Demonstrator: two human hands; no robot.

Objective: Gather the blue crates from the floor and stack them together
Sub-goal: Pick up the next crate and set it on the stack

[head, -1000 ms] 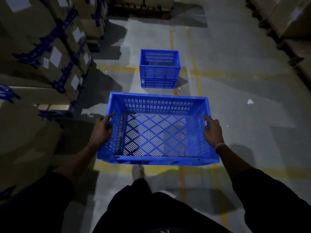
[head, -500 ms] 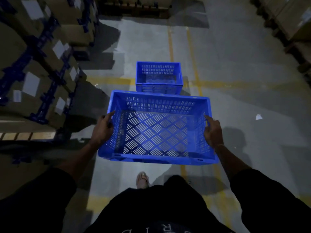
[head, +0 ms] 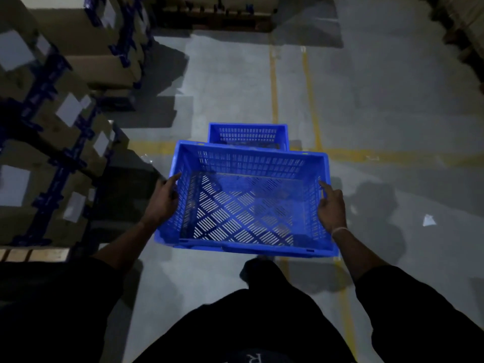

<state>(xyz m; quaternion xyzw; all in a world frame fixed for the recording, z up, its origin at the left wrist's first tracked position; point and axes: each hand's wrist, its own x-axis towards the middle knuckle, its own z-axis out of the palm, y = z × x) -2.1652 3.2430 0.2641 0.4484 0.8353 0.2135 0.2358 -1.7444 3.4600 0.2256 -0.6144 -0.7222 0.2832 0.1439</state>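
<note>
Crate (head: 243,205) held by both hands; boxes' (head: 68,111) labels unreadable.

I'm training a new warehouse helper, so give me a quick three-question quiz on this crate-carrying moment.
1. True or false: the carried crate is held by only one hand.
2. Multiple choice: the second crate on the floor is (A) behind the person, (B) straight ahead, partly hidden by the carried crate, (C) on the cardboard boxes.
3. Short answer: what lies inside the carried crate?

Key:
1. False: the left hand grips its left wall, the right hand its right wall.
2. B.
3. Nothing; the floor shows through its slotted bottom.
</note>
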